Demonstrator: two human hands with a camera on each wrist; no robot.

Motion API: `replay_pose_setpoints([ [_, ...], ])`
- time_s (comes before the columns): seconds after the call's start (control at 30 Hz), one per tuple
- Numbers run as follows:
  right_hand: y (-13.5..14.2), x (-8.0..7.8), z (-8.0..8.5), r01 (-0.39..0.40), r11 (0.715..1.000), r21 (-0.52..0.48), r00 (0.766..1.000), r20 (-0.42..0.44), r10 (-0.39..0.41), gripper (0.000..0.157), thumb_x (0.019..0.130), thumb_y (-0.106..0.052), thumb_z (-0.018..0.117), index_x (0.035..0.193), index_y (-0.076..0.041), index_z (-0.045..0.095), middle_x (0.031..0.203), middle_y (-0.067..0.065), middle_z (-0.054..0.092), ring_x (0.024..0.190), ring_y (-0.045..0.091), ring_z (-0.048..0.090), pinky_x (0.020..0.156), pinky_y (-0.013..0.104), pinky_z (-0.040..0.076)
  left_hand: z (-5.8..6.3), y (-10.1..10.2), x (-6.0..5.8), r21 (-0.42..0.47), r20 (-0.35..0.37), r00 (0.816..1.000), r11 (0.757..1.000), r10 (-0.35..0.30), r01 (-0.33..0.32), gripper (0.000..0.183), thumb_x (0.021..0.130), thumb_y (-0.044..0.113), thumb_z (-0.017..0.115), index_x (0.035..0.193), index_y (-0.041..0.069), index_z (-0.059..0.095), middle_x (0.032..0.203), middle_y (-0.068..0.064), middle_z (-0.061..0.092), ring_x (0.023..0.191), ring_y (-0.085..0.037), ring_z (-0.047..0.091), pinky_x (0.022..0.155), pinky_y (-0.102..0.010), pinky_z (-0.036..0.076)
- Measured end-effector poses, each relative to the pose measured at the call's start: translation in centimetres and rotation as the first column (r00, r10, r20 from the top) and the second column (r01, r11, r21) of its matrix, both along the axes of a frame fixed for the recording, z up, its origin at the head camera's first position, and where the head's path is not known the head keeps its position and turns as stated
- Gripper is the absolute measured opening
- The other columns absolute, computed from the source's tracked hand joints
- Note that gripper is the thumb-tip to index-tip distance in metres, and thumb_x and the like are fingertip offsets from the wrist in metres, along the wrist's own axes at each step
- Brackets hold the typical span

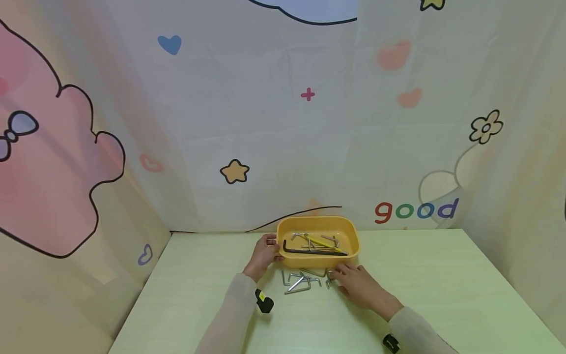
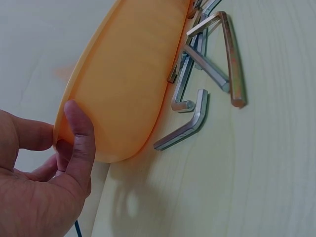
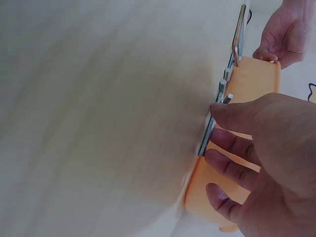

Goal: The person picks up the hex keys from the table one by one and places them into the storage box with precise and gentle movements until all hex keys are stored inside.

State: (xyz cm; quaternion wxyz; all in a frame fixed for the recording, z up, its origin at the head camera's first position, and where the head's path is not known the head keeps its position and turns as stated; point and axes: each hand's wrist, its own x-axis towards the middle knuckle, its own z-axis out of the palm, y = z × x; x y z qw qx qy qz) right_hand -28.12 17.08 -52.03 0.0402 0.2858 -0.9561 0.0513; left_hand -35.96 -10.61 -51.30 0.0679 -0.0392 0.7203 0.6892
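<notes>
A yellow-orange plastic tray [image 1: 318, 263] holds several hex keys, among them a long black hex key [image 1: 314, 252] and a yellow tool [image 1: 325, 244]. My left hand [image 1: 263, 257] pinches the tray's left rim between thumb and fingers, as the left wrist view shows. In front of the tray lies a loose pile of silver hex keys [image 1: 298, 283]; one bent short hex key [image 2: 190, 126] sits nearest the left hand. My right hand [image 3: 276, 148] is at the pile's right end, its thumb and index fingertips on a silver hex key [image 3: 205, 140].
A pale wooden table [image 1: 420, 275] extends around the tray on both sides. Behind it hangs a patterned cloth backdrop [image 1: 265, 113], close to the tray's back edge. Dark wrist cameras [image 1: 264, 301] are strapped near both sleeves.
</notes>
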Motion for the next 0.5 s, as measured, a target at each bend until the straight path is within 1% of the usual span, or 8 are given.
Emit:
replay_pose_setpoints([
  [0.13, 0.05, 0.02, -0.19, -0.009, 1.0, -0.002, 1.0, -0.006, 0.009, 0.026, 0.088, -0.018, 0.073, 0.112, -0.02, 0.066, 0.111, 0.0, 0.06, 0.107, 0.024, 0.053, 0.08, 0.043, 0.049, 0.02, 0.07, 0.06, -0.002, 0.006, 1.0, 1.0, 0.006, -0.006, 0.041, 0.097, 0.0, 0.05, 0.137, -0.003, 0.043, 0.111, -0.012, 0.044, 0.085, -0.019, 0.057, 0.067, -0.025, 0.06],
  [0.27, 0.17, 0.02, -0.38, -0.016, 1.0, 0.005, 1.0, -0.017, 0.016, 0.02, 0.089, -0.017, 0.071, 0.107, -0.021, 0.064, 0.106, -0.002, 0.059, 0.102, 0.021, 0.052, 0.075, 0.039, 0.047, -0.04, 0.12, -0.02, -0.01, 0.013, 1.0, 1.0, 0.015, -0.015, 0.041, 0.097, 0.001, 0.05, 0.137, -0.003, 0.044, 0.111, -0.012, 0.044, 0.086, -0.02, 0.057, 0.067, -0.024, 0.06],
  [0.4, 0.25, -0.05, -0.57, -0.008, 1.0, -0.002, 1.0, -0.003, 0.008, 0.012, 0.092, -0.016, 0.067, 0.099, -0.02, 0.059, 0.099, -0.004, 0.056, 0.097, 0.02, 0.052, 0.071, 0.036, 0.043, -0.14, 0.15, -0.15, -0.016, 0.017, 1.0, 1.0, 0.016, -0.016, 0.041, 0.097, 0.0, 0.05, 0.137, -0.003, 0.043, 0.112, -0.012, 0.044, 0.086, -0.02, 0.057, 0.067, -0.024, 0.06],
  [0.5, 0.3, -0.15, -0.73, 0.003, 1.0, -0.015, 1.0, 0.018, -0.003, 0.012, 0.093, -0.015, 0.065, 0.094, -0.02, 0.055, 0.097, -0.004, 0.054, 0.096, 0.019, 0.051, 0.069, 0.036, 0.042, -0.11, 0.16, -0.14, -0.02, 0.016, 1.0, 1.0, 0.012, -0.012, 0.041, 0.098, 0.0, 0.05, 0.138, -0.003, 0.043, 0.113, -0.012, 0.044, 0.087, -0.02, 0.058, 0.068, -0.025, 0.06],
])
